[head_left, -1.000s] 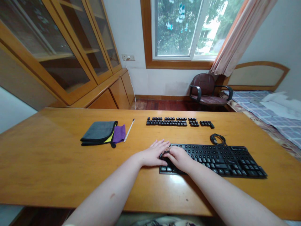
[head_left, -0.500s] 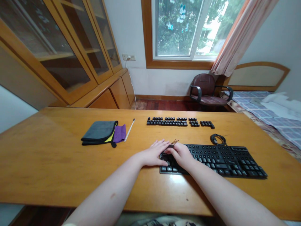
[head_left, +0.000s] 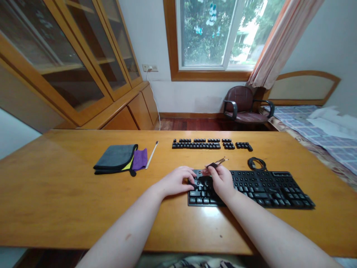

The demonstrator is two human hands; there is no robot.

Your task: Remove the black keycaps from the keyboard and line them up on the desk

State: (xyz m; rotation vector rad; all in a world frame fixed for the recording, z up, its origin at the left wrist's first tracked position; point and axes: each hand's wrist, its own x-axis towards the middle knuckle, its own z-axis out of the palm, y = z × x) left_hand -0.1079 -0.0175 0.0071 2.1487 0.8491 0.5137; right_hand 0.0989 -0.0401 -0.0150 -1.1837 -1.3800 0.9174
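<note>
One wire-pronged keycap puller [head_left: 212, 165], grasped in right hand [head_left: 223, 181], now farther from left hand [head_left: 177, 180] (its hold: cannot tell), black keyboard [head_left: 259, 190] below the grip.

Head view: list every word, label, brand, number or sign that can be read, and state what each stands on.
No text is readable.
Keyboard: pale key markings, too small and blurred to read.
Loose keycaps: faint pale marks, too small to read.
Keycap puller in the right hand: no lettering can be made out.
</note>
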